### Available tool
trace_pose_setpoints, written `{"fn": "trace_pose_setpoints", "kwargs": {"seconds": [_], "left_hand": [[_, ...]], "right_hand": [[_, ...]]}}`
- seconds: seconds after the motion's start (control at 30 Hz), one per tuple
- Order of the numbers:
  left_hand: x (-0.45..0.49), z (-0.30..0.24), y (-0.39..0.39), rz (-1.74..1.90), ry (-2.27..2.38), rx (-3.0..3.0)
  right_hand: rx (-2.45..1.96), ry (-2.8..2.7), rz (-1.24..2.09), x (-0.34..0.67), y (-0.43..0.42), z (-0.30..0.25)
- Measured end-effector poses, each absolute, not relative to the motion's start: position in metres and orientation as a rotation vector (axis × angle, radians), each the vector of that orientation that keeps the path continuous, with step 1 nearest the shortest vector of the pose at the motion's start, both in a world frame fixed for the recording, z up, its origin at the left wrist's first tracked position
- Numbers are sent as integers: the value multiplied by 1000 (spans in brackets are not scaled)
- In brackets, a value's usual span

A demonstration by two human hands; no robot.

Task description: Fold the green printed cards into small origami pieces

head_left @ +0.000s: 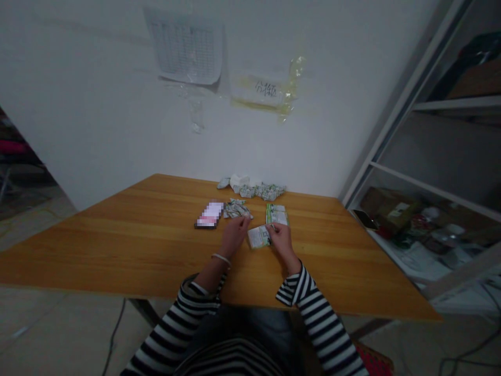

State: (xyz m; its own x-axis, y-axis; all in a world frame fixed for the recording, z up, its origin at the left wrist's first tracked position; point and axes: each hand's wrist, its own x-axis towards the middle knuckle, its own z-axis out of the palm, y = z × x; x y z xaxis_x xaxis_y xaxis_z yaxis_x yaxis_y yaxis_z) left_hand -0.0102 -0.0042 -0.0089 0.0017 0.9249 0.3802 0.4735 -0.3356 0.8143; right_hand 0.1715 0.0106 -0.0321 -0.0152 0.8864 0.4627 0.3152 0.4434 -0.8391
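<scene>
My right hand (281,238) grips the right side of a small flat white-and-green printed packet (258,237) just above the wooden table. To the left of that packet is my left hand (235,233), its fingers closed in a pinch near the packet's upper left corner. Whatever those fingers hold, if anything, is too small to make out. Just beyond my left hand lies a crumpled printed wrapper (237,208). More flat green-and-white packets (277,213) lie behind my right hand.
A phone (210,215) with a lit, blurred screen lies left of my hands. Crumpled wrappers and white tissue (258,189) are heaped along the wall. The wooden table (136,240) meets the wall (297,151). On the right stands a shelf rack (407,175) with boxes and bags.
</scene>
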Motion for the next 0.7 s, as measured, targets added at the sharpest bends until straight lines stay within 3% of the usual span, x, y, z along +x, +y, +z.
{"fn": "trace_pose_setpoints", "kwargs": {"seconds": [0.2, 0.7], "left_hand": [[1, -10, -7, 1195, 1275, 2086], [-15, -5, -8, 1294, 1515, 2052]], "right_hand": [[-1082, -1642, 646, 169, 8, -29], [-1183, -1499, 554, 186, 17, -28]]}}
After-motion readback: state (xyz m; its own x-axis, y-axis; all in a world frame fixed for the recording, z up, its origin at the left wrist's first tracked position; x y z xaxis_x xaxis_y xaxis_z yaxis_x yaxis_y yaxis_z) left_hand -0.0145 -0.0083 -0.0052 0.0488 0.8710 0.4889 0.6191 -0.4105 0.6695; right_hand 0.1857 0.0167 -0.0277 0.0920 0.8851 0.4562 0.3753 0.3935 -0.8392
